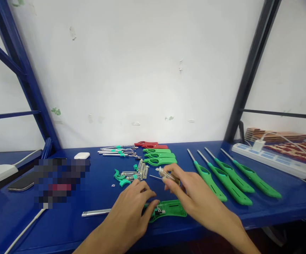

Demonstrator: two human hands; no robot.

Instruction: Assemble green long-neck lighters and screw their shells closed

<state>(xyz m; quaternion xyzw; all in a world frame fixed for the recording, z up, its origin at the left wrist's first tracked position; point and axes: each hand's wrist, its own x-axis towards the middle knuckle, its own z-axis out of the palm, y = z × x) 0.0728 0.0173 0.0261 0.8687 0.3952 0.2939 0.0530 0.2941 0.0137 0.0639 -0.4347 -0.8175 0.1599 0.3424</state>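
My left hand [133,210] is closed over an opened green lighter shell [178,208] near the front of the table. Its fingers press at small wired parts inside, and they hide much of the middle. A silver metal tube [96,212] sticks out to the left from under this hand. My right hand [190,190] is raised above the shell and pinches a clear fuel tank [166,173] with a whitish valve end pointing left. Just behind lie several more clear tanks [142,171] and teal trigger pieces [119,176], beside a thin metal rod [155,176].
Several assembled green lighters [219,180] lie slanted at the right. Farther back are green shells [160,160], red shells [153,145] and metal tubes with wires [116,151]. A power strip [272,160] runs along the right; a white earbud case [82,155] and a dark phone [23,180] lie left.
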